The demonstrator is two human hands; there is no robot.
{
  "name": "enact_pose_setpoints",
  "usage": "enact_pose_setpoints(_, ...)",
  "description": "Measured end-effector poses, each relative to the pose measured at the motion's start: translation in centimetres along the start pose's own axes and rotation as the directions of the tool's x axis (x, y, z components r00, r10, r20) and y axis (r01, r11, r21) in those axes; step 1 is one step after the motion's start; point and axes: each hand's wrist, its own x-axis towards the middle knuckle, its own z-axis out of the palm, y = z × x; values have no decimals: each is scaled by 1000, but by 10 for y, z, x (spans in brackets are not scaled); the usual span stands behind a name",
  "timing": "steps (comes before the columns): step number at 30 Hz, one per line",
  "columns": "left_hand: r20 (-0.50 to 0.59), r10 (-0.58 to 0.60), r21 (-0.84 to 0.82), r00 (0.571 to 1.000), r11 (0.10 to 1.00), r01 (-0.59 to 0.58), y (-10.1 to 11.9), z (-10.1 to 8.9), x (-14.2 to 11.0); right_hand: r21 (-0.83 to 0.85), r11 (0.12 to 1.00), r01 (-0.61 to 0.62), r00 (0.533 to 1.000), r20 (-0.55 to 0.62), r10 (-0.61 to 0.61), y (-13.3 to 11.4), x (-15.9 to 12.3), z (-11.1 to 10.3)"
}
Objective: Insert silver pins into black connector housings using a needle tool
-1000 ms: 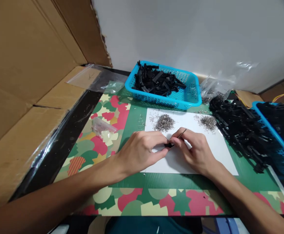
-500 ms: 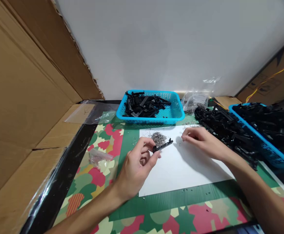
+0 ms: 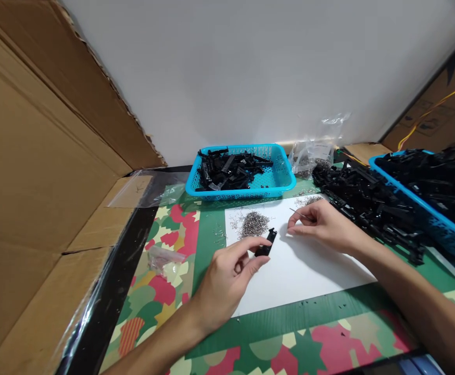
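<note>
My left hand (image 3: 227,278) pinches a small black plastic part (image 3: 266,245) between thumb and fingers, just above a white sheet of paper (image 3: 305,268). Across the sheet, my right hand (image 3: 321,226) is closed around a thin metal tool (image 3: 298,213) whose tip points to the upper left; its kind is hard to make out. Behind the black part lies a pile of tiny metal wire pieces (image 3: 254,224), perhaps springs. A second small pile of them (image 3: 311,199) is partly hidden behind my right hand.
A blue basket (image 3: 241,195) of black parts stands at the back. On the right are a heap of loose black parts (image 3: 368,203) and another full blue basket (image 3: 426,213). Plastic bags (image 3: 313,156) lie near the wall. Cardboard (image 3: 36,156) encloses the left side.
My hands were together at the black part and have moved apart, the right one to the right. The left hand has turned the part more upright. The view has shifted too.
</note>
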Motion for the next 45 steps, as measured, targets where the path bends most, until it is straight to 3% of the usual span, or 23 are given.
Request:
enact_pose_setpoints(4, 28, 41, 103, 999, 994, -44, -4, 6, -6, 145, 988, -53, 999, 12, 52, -2, -1, 8)
enact_pose_setpoints(12, 67, 74, 74, 995, 994, -78, -5, 9, -6, 221, 955, -198, 979, -10, 205, -6, -2, 29)
enact_pose_setpoints(20, 76, 114, 127, 991, 984, -123, -1, 12, -6, 130, 977, -167, 982, -64, 176, -2, -4, 38)
enact_pose_setpoints(32, 101, -39, 41, 994, 999, 35, 6, 8, -2, 86, 976, -198, 978, -54, 203, -1, -6, 30)
enact_pose_setpoints(45, 103, -61, 58, 993, 997, 55, 7, 7, 2, 85, 982, -169, 983, -62, 174, -1, -6, 27)
